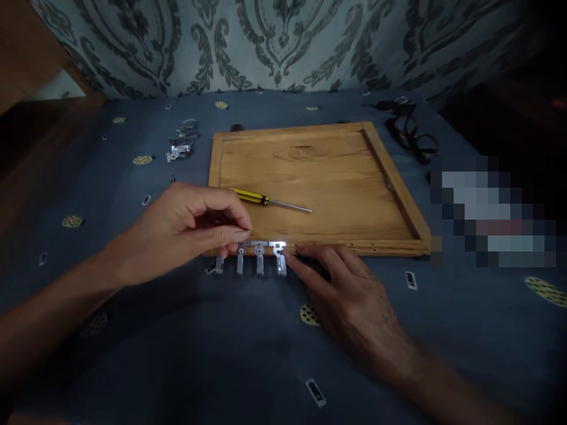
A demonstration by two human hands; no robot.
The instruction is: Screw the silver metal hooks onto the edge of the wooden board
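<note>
A framed wooden board (319,171) lies flat on the dark blue patterned cloth. Several metal hooks (260,254) stand in a row along its near edge, sticking out toward me. With the index fingertip, my right hand (349,289) touches the rightmost hook (280,260), its other fingers resting by the edge. Above the left hooks, my left hand (190,224) pinches thumb and index together; whatever is between the tips is too small to make out. A yellow and black screwdriver (266,199) lies on the board, its handle end partly behind my left hand.
Loose metal hooks (181,144) lie in a pile left of the board, with a few small dark screws (172,178) nearer me. A dark cable or strap (414,133) curls at the back right. Patterned fabric (274,47) rises behind; a pixelated patch covers the right.
</note>
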